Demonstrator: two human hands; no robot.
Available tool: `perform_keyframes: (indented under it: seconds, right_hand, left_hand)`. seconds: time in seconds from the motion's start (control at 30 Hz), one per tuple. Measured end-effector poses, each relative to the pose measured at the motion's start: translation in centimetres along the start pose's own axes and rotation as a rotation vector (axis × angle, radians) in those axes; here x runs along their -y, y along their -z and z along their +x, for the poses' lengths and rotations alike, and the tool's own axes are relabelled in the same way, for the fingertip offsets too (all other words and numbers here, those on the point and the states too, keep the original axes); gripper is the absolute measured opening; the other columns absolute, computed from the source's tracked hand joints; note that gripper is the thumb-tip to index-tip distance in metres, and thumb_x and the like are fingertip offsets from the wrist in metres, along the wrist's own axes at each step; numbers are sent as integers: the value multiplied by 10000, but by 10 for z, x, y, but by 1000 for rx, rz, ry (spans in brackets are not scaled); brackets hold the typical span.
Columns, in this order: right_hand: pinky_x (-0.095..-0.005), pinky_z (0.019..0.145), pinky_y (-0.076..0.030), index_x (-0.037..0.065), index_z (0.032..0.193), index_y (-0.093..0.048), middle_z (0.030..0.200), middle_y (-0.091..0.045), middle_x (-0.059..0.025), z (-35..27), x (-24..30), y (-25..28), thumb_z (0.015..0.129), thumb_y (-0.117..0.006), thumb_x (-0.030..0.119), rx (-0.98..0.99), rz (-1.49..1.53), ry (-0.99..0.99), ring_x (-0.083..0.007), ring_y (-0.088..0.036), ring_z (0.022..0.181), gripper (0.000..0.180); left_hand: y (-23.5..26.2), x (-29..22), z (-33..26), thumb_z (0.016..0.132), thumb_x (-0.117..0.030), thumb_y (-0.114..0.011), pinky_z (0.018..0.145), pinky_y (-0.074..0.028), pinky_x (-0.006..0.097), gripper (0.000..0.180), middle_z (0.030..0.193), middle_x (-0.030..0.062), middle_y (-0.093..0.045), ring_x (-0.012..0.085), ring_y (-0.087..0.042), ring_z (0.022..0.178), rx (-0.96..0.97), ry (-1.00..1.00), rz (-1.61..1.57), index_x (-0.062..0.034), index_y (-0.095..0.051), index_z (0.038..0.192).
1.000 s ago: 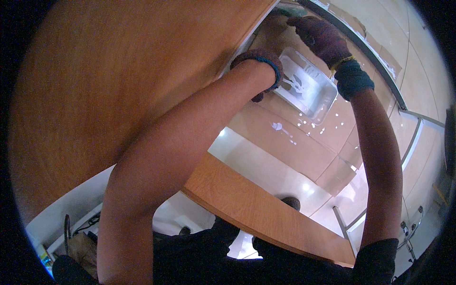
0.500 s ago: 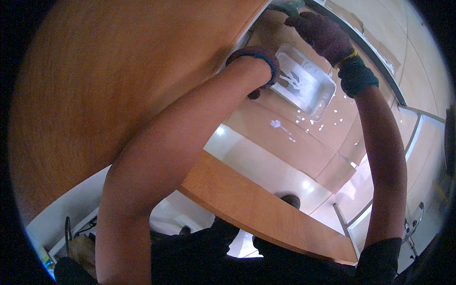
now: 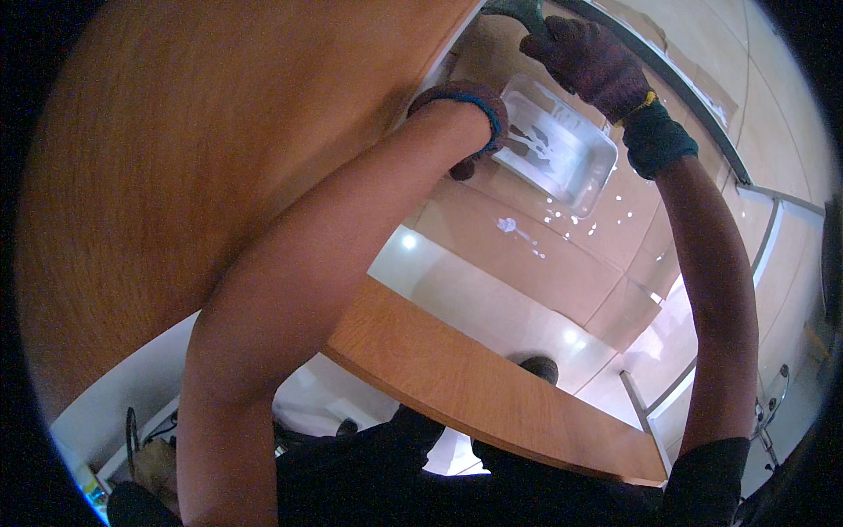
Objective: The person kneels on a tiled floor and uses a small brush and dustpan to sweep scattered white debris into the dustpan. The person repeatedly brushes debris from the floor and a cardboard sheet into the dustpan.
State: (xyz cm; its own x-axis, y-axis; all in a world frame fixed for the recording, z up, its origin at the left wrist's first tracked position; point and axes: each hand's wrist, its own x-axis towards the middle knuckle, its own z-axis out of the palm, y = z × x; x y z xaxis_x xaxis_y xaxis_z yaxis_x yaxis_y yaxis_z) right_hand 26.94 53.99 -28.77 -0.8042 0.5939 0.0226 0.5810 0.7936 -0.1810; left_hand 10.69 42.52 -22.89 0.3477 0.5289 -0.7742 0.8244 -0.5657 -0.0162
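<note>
My right hand (image 3: 593, 66), in a dark maroon knitted glove with a green cuff, is closed on a dark green curved tool (image 3: 520, 10) at the top of the view. Most of that tool is cut off by the picture's edge, so its kind does not show. My left hand (image 3: 461, 110), gloved alike, lies against the edge of a large brown wooden panel (image 3: 219, 114). Its fingers are mostly hidden; only a dark fingertip shows below the cuff. Between and below the hands, a shallow paint tray (image 3: 575, 180) with white paint streaks rests on cardboard.
Cardboard sheets (image 3: 544, 281) with white paint drops cover part of the shiny tiled floor (image 3: 465, 303). A narrow wooden board (image 3: 492, 386) crosses in front of my body. Metal frame bars (image 3: 764, 233) stand at the right, and a dark rail (image 3: 702, 114) runs along the upper right.
The green tool and my right hand's fingers have shifted slightly left. My left hand has also moved a little left and up along the panel edge.
</note>
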Motion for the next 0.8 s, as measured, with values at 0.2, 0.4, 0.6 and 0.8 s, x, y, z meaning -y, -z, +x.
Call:
perform_keyframes:
  seconds: [0.2,0.4,0.6,0.8]
  right_hand:
    - [-378,626,-498,193,1139,-572,924,-604,-102,-13,-10,-18,889,-531,209,-190,-206,194,-273,-607,733,254]
    - [-390,630,-499,162,1115,-581,875,-615,-127,-11,11,8,910,-505,273,-167,-98,98,-289,-605,718,245]
    - [-401,632,-494,159,1097,-595,862,-615,-140,-11,9,-13,905,-501,292,-145,-110,19,-314,-607,726,252]
    - [-395,636,-505,200,1164,-545,926,-578,-115,-14,19,0,842,-545,180,-92,-94,-18,-320,-600,768,323]
  left_hand:
    - [-7,1,24,663,-221,-709,813,-520,384,327,978,163,-658,328,-645,870,57,237,-402,-59,-686,946]
    - [-14,3,27,694,-242,-664,788,-527,389,293,972,164,-660,329,-647,853,34,184,-241,-63,-693,924]
    - [-14,3,30,863,-205,-456,757,-500,423,304,828,126,-688,260,-672,706,62,228,-440,-22,-647,1013]
    - [2,-3,5,680,-266,-662,758,-527,393,346,914,124,-678,293,-657,807,72,-35,9,-78,-680,969]
